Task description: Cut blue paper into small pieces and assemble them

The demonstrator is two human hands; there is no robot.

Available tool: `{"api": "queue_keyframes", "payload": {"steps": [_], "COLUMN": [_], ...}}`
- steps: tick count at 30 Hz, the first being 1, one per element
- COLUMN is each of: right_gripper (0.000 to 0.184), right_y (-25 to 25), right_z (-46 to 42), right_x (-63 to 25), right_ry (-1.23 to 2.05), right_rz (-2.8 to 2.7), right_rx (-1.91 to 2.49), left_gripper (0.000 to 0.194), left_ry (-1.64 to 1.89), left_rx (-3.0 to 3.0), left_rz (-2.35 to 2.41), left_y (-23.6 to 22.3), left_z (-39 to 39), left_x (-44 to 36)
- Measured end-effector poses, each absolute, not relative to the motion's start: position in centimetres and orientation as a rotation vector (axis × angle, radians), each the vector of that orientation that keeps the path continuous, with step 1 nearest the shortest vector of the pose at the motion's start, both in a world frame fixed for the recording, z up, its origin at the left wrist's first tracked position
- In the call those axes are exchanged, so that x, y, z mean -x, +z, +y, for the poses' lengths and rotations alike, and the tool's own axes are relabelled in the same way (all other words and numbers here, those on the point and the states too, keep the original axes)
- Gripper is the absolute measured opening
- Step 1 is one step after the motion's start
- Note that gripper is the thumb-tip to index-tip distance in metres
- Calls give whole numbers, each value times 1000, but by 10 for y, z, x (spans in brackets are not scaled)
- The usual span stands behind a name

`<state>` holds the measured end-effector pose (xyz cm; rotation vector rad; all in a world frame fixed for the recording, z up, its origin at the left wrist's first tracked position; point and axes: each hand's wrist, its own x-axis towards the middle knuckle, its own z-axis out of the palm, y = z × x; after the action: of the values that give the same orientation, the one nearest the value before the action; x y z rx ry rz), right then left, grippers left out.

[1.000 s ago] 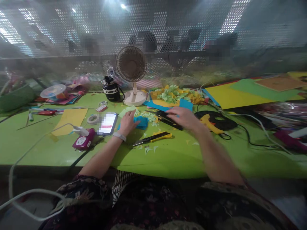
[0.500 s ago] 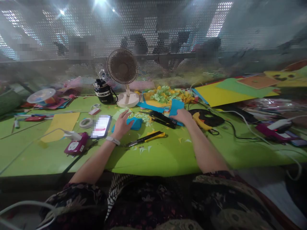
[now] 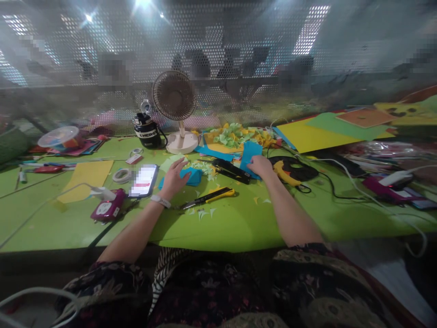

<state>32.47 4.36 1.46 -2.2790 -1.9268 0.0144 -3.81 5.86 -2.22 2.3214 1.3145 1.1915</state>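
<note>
My left hand (image 3: 173,181) lies with its fingers apart at the left end of a folded blue paper (image 3: 194,177); part of that paper is hidden under it. Over to the right, my right hand (image 3: 262,166) has its fingers drawn together at the edge of another blue paper piece (image 3: 251,151). Between the hands lies a black stapler (image 3: 231,170). In front of it is a yellow and black box cutter (image 3: 209,197), blade pointing left. Small pale green paper scraps (image 3: 204,214) are scattered nearby.
Behind the hands is a heap of green and yellow paper cutouts (image 3: 235,135). A desk fan (image 3: 175,95), a black bottle (image 3: 147,132), a phone (image 3: 144,181) and a tape roll (image 3: 121,175) stand or lie left. A yellow-handled glue gun (image 3: 286,173) and cables lie right.
My right hand has shifted slightly, its fingertips now a little farther left on the blue paper, and more of the paper's lower part shows. My left hand is almost unchanged.
</note>
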Motion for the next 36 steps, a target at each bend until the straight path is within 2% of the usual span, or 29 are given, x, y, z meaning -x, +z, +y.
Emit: {"api": "queue_keyframes", "payload": {"steps": [6, 9, 13, 17, 24, 30, 36], "right_gripper": [39, 31, 23, 20, 23, 56, 32], "right_y": [49, 62, 48, 22, 27, 36, 27], "right_z": [25, 7, -24, -46, -41, -21, -17], "right_x": [-317, -287, -224, -181, -190, -218, -213], "right_ry": [-133, -312, -427, -524, -450, -332, -108], "right_rz": [-1617, -1635, -2030, -2306, -2381, -2343, -2454], "right_rx": [2351, 2006, 1503, 1142, 804, 853, 704], "left_gripper": [36, 41, 56, 48, 42, 31, 19], "left_ry": [1293, 1306, 940, 916, 946, 1012, 1000], "left_rx": [-2166, -1930, -1380, -1030, -987, -881, -722], "left_rz": [1245, 1125, 781, 725, 670, 617, 626], "left_y": [-13, -6, 2, 5, 1, 1, 8], "left_z": [50, 39, 21, 10, 13, 23, 20], "left_x": [33, 26, 14, 4, 5, 13, 10]}}
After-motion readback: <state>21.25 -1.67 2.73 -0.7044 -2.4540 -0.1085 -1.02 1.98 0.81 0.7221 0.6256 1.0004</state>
